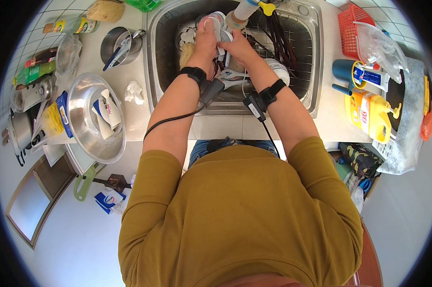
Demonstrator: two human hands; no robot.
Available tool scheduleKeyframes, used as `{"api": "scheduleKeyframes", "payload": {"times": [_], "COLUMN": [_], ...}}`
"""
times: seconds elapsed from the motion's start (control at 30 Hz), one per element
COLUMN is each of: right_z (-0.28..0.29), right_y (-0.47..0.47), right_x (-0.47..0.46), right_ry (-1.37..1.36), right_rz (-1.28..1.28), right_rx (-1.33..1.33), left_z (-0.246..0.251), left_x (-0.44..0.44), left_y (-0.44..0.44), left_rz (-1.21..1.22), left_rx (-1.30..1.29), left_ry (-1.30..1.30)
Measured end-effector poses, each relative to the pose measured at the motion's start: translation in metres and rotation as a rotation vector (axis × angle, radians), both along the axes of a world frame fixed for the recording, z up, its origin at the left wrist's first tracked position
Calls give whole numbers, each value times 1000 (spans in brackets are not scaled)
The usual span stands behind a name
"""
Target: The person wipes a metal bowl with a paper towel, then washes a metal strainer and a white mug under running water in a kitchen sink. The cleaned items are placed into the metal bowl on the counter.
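Observation:
Both hands are over the stainless steel sink point(318, 71), close to the faucet point(238, 18). My left hand point(206, 39) is closed around several white ceramic spoons point(218, 19), the thumb on top. From the other side, my right hand point(238, 48) touches a pale spoon point(226, 36) of the bunch with its thumb; its other fingers are partly hidden. More patterned spoons point(233, 74) lie below the hands. A white bowl point(278, 70) sits beside my right forearm, and a yellow sponge point(187, 54) lies left of my left hand. Dark chopsticks point(277, 36) lean on the wire rack at the right.
Left of the sink stand a steel pot point(116, 46) and a large steel basin point(74, 118) holding packets. A crumpled tissue point(133, 93) lies between basin and sink. On the right are a red basket point(348, 32), a blue cup point(343, 71) and a yellow pump bottle point(368, 113).

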State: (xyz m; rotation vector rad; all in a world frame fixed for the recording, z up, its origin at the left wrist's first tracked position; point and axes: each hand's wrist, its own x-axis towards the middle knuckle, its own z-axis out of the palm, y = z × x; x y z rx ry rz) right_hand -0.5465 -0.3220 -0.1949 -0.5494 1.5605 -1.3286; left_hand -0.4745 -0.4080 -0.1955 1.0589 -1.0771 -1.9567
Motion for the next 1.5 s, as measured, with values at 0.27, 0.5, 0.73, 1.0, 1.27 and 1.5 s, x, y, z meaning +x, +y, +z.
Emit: {"api": "scheduleKeyframes", "payload": {"times": [0.27, 0.5, 0.73, 1.0, 1.27, 1.5], "right_z": [3, -18, -21, -18, 0, -6], "right_y": [-3, -5, -6, -7, -6, -7], "right_x": [1, 10, 11, 7, 12, 11], "right_ry": [-331, -167, -236, -105, -112, -123], "right_rz": [-371, -425, -482, -416, -449, -436], "right_rx": [-193, -169, -171, -211, -137, -195], "left_z": [-3, 13, 6, 15, 15, 17], "left_x": [1, 15, 16, 23, 17, 15], "left_y": [-2, 3, -8, -18, -16, -14], "left_rz": [-88, -239, -160, -212, -196, -301], "left_rx": [243, 98, 89, 58, -7, 72], "left_ry": [173, -69, -156, -135, -62, -114]}}
